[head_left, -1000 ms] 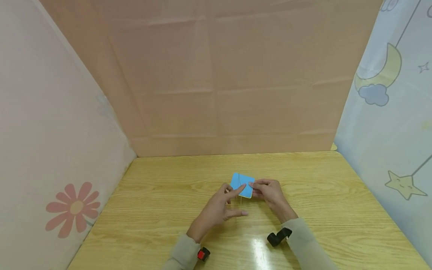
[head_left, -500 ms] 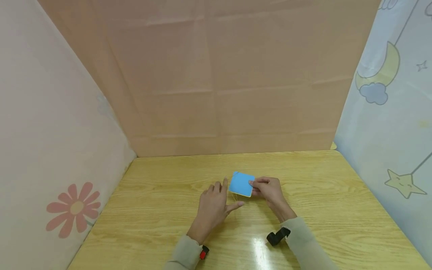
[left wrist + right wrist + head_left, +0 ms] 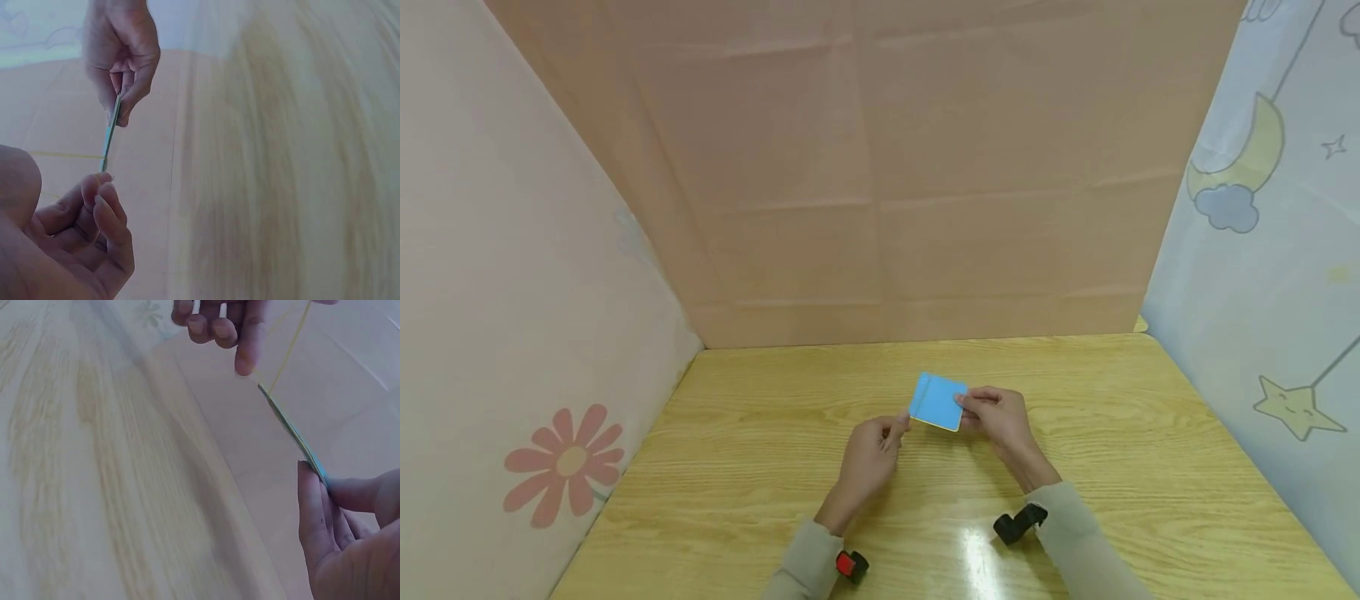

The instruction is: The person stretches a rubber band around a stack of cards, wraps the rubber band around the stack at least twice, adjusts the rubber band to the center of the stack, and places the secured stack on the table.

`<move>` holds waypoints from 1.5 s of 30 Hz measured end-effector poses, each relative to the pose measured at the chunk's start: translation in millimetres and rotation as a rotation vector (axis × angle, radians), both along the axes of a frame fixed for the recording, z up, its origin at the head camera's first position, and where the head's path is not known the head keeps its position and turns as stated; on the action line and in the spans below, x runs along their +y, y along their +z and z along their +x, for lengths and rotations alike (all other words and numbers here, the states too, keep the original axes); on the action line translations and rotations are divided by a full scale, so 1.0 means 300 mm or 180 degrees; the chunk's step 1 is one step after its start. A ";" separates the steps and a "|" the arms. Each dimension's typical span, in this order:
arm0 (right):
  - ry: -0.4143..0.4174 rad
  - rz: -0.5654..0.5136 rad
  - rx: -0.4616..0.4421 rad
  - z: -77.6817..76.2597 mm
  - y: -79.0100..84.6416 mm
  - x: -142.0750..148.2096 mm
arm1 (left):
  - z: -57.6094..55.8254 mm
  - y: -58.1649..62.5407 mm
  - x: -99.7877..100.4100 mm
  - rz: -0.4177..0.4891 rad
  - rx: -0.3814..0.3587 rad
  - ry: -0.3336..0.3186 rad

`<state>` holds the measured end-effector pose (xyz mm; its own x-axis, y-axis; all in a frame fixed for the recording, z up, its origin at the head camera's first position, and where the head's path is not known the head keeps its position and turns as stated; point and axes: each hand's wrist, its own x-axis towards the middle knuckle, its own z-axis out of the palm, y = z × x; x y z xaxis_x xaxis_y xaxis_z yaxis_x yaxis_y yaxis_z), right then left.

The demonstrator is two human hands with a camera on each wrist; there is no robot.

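A thin stack of square blue cards [image 3: 942, 404] is held up over the table, a yellow edge showing along its near side. My right hand [image 3: 1003, 421] pinches its right side between thumb and fingers. At the stack's near left corner is my left hand [image 3: 868, 458], its fingers curled. A thin yellow rubber band [image 3: 290, 353] runs from the stack's edge to the left hand, stretched taut in the right wrist view. The left wrist view shows the cards [image 3: 108, 147] edge-on, with the left fingertips right at their lower end. A line of band crosses the cards' left part.
The wood-grain table [image 3: 760, 392] lies under both hands. A brown paper-like panel [image 3: 880, 208] stands along its back edge. Patterned cloth walls flank it, with a flower [image 3: 568, 462] on the left and a moon [image 3: 1255, 158] on the right.
My left hand has drawn back from over the cards to their near left corner, and its spread fingers have curled in. The right hand keeps its pinch, with the stack slightly higher.
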<state>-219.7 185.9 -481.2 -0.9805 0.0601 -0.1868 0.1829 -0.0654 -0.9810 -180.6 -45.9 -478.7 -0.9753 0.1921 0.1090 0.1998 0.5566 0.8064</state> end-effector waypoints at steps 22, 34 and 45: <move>0.1300 -0.0244 0.0564 0.011 -0.009 0.018 | -0.058 -0.044 -0.066 0.1850 -0.1339 0.0049; 0.1881 -0.0179 0.0654 0.017 0.003 0.003 | -0.084 -0.028 -0.081 0.2253 -0.1209 0.0320; 0.1928 -0.0139 0.0565 0.025 -0.010 -0.006 | -0.088 -0.028 -0.052 0.2674 -0.1144 0.0488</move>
